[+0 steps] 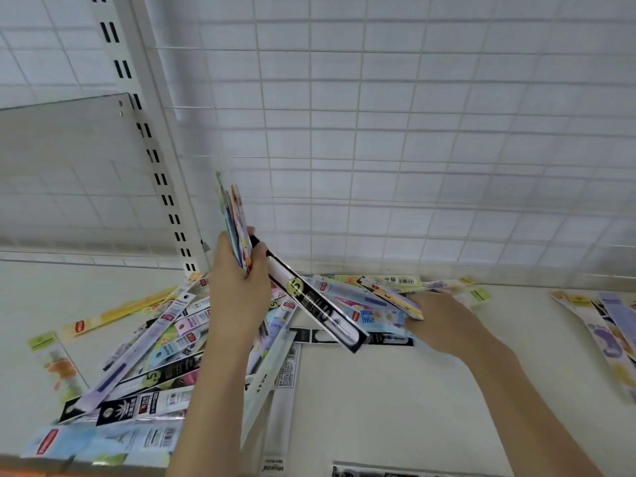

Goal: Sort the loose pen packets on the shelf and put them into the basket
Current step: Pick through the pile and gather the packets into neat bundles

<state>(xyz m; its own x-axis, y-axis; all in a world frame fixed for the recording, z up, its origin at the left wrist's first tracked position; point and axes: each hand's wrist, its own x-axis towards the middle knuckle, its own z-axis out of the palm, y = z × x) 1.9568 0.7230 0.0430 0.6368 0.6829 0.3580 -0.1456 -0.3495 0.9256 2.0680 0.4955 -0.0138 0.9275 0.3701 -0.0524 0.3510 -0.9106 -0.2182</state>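
Observation:
Many long, flat pen packets (144, 359) lie in a loose heap on the white shelf (378, 401). My left hand (237, 294) is raised above the heap and grips an upright bundle of packets (234, 222), plus a black-edged packet (320, 304) that slants down to the right. My right hand (437, 321) rests low on the shelf, fingers closed on a few colourful packets (389, 304) at the back of the pile. No basket is in view.
A white wire grid panel (413, 132) forms the back wall. A slotted upright post (151, 153) stands at the left, beside a grey divider panel (65, 149). More packets (605, 335) lie at the far right edge.

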